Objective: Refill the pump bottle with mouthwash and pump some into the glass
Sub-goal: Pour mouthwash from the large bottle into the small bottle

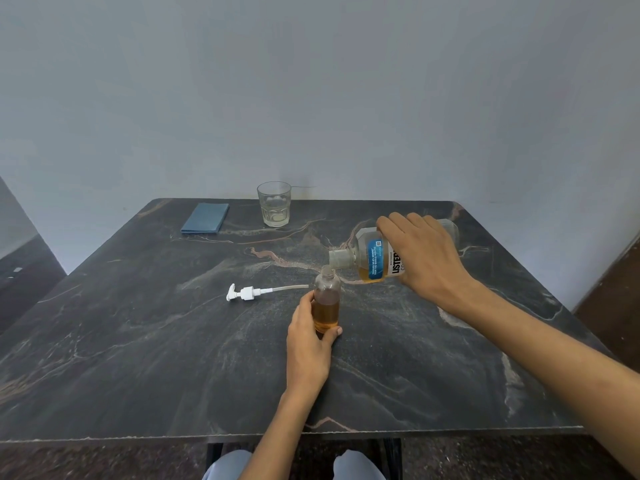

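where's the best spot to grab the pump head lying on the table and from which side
Pinch the pump head at its white collar from above. It lies flat on the table, nozzle left, thin dip tube trailing right toward the small bottle, so the collar is the sturdiest, widest part.

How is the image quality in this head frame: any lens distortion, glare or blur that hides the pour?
Head view: wide-angle bending curves the table edges; light is soft and even, with faint shadows and no strong glare; the small bottle in the left hand and the mouthwash bottle in the right hand are sharp enough, its label readable.
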